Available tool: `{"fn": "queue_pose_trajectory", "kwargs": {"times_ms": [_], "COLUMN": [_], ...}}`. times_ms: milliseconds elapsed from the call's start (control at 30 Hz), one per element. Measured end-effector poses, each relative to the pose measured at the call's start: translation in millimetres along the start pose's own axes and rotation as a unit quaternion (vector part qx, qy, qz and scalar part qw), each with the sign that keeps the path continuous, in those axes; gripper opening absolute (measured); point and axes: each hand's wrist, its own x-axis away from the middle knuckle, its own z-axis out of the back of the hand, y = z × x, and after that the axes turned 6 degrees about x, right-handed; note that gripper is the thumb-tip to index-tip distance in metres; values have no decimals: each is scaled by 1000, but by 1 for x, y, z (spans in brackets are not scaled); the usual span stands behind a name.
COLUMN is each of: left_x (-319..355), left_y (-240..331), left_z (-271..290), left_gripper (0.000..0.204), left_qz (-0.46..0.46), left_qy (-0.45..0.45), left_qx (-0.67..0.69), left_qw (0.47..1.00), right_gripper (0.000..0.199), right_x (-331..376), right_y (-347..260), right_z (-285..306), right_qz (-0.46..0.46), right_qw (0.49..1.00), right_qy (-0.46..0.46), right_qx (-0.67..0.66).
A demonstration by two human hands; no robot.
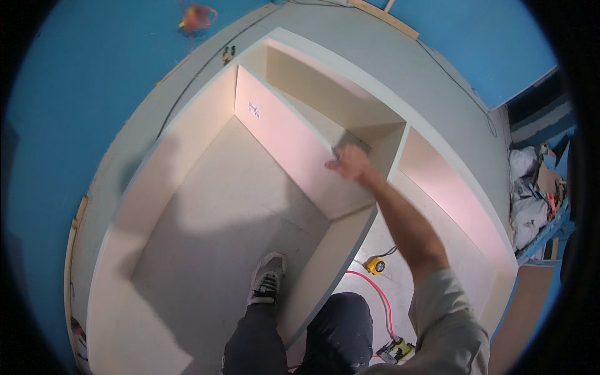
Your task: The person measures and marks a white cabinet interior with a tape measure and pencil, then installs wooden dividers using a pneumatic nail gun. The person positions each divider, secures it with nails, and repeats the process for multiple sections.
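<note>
A large pale wooden cabinet frame (369, 92) lies on the floor, split by boards into several open compartments. My right hand (351, 164) is at the top edge of a divider board (284, 134), its fingers curled over the edge; it is slightly blurred. The board carries a small printed label (254, 110) near its far end. It stands on edge between the frame's far corner and a crosswise board (331, 262). My left hand is out of view. One of my shoes (269, 278) stands inside the large left compartment, next to the crosswise board.
Right of my knee lie a yellow tape measure (376, 266), a red air hose (382, 297) and a green-black nail gun (395, 350). Beyond the frame are plier-like tools (229, 54), a cable and a blurred orange item (197, 19). Rubbish bags (526, 200) lie at right.
</note>
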Motion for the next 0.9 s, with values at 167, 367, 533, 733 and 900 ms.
{"fn": "queue_pose_trajectory", "kwargs": {"times_ms": [167, 367, 533, 733, 900], "left_x": [13, 75, 173, 226, 262], "left_y": [29, 18, 55, 63, 4], "left_z": [-32, -51, -65, -78, -67], "left_gripper": [26, 32, 28, 26, 20], "left_qz": [-34, 49, 230, 330, 347], "left_qy": [23, 62, 149, 73, 110], "left_qx": [0, -55, -74, -77, -132], "left_qw": [999, 995, 959, 938, 922], "right_gripper": [42, 38, 34, 31, 32], "right_x": [79, 146, 182, 206, 209], "right_y": [-98, -174, -220, -276, -286], "right_z": [-13, -36, -55, -71, -74], "right_qz": [-13, 20, 21, 13, 40], "right_qw": [994, 997, 995, 989, 987], "right_qy": [13, -7, 12, 6, 32], "right_qx": [-107, -72, -99, -147, -155]}}
